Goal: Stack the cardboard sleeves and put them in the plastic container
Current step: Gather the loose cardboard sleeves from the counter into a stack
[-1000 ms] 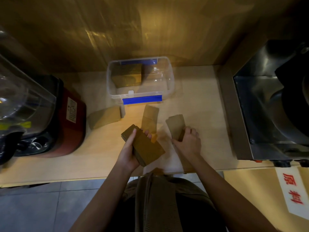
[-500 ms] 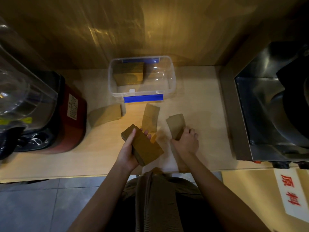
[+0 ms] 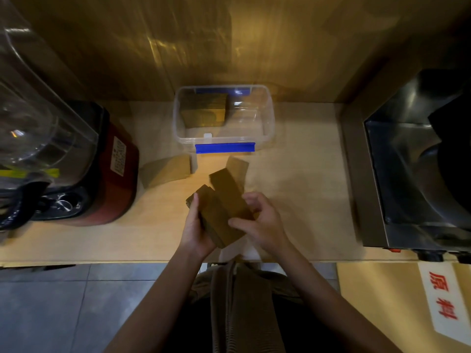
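Observation:
My left hand grips a thick stack of brown cardboard sleeves above the counter's front. My right hand holds one more sleeve, laid slanting against the stack's right side. Two loose sleeves lie flat on the counter: one sleeve to the left and another sleeve partly hidden behind the held ones. The clear plastic container with blue clips stands at the back, with a stack of sleeves in its left half.
A red-based blender with a clear jug stands at the left. A steel appliance fills the right side. A wooden wall rises behind the counter. A white label with red characters sits at the lower right.
My right hand lifted the sleeve it was pressing on the counter and brought it left against the stack in my left hand.

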A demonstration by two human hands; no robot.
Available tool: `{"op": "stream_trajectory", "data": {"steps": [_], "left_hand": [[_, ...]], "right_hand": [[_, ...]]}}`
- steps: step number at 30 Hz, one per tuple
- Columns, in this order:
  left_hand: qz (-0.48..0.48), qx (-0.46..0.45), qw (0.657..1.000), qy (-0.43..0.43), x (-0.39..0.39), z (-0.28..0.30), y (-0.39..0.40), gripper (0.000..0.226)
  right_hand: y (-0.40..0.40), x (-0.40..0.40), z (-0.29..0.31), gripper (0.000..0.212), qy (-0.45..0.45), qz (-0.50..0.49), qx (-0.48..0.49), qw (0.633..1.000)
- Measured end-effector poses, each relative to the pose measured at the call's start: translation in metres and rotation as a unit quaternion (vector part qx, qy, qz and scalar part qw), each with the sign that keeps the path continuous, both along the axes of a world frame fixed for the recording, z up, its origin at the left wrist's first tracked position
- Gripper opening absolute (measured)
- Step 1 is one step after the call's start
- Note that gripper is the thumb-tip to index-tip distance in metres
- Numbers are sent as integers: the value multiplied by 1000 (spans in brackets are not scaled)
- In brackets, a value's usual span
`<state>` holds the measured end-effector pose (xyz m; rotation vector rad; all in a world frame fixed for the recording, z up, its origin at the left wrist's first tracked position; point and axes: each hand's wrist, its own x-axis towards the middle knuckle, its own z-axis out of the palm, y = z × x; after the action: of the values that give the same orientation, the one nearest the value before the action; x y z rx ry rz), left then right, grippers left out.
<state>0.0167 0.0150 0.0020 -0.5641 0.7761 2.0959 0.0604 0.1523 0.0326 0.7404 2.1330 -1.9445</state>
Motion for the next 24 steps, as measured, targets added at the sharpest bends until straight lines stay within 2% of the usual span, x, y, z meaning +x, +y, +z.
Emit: {"op": "stream_trajectory", "data": {"steps": [2, 5, 8, 12, 14, 18, 19, 20, 22, 24], "left_hand": [[-11, 14, 1000, 17, 1, 2, -1, 76], [-12, 41, 999, 29, 2, 3, 0, 75], [10, 41, 999, 31, 1, 1, 0, 81], [23, 32, 999, 23, -1, -2, -3, 69], [25, 17, 999, 13, -3, -5, -7, 63], [22, 2, 1000, 4, -7, -4, -13, 50], [33, 4, 999, 1, -8, -3, -14, 48], [47, 4, 999, -8, -9, -3, -15, 47], [78, -6, 996, -32, -12, -3, -18, 41], [100, -17, 994, -46, -14, -3, -21, 33]], "right_hand": [[-11, 2, -1, 54, -1, 45, 62, 997], [-19, 1, -2, 60, 21, 104, 164, 981], [-22, 1, -1, 62, 26, 139, 197, 970], [-21, -1, -2, 64, 22, 189, 224, 956], [-18, -6, -2, 58, 4, 228, 222, 948], [-5, -28, -1, 30, -24, 247, 129, 960], [-1, -36, -4, 26, -24, 247, 153, 957], [4, -45, -9, 24, -21, 252, 212, 944], [15, -64, -21, 25, 7, 288, 356, 889], [25, -82, -33, 40, 12, 380, 470, 796]]}}
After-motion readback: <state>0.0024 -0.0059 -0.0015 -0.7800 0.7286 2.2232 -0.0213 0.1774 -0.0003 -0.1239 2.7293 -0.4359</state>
